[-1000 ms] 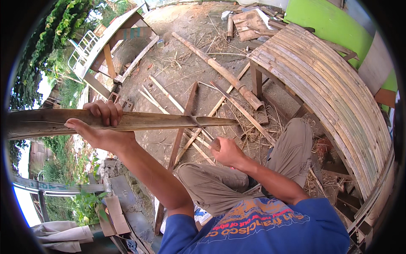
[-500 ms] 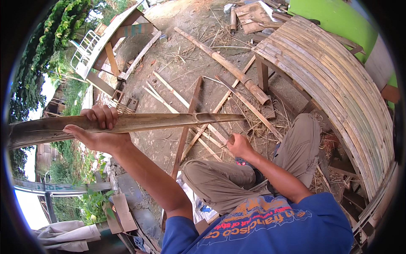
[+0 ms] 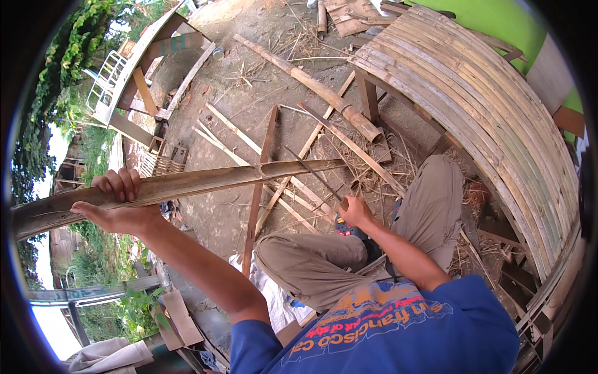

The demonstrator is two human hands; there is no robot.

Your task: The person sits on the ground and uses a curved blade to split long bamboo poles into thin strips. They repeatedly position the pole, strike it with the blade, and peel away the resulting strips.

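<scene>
A curved slatted bamboo panel (image 3: 492, 106) stands near a round bamboo pole (image 3: 311, 81) on dirt.

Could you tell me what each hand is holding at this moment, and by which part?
The left hand grips a split bamboo length near its thicker end; the right hand holds a thin dark blade by its handle end.

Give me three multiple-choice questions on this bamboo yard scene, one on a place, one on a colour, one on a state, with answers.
1. Where is the curved bamboo slat platform?
A. At the person's right
B. At their left
C. Behind them
2. What colour is the shirt?
A. Red
B. Blue
C. White
3. How is the split bamboo pole held?
A. Lying on the ground
B. Leaning on a wall
C. Gripped by the left hand

A: it fills the picture's right side.
B: the sleeves and chest are blue.
C: fingers wrap over it, while the right hand holds a thin blade.
</scene>
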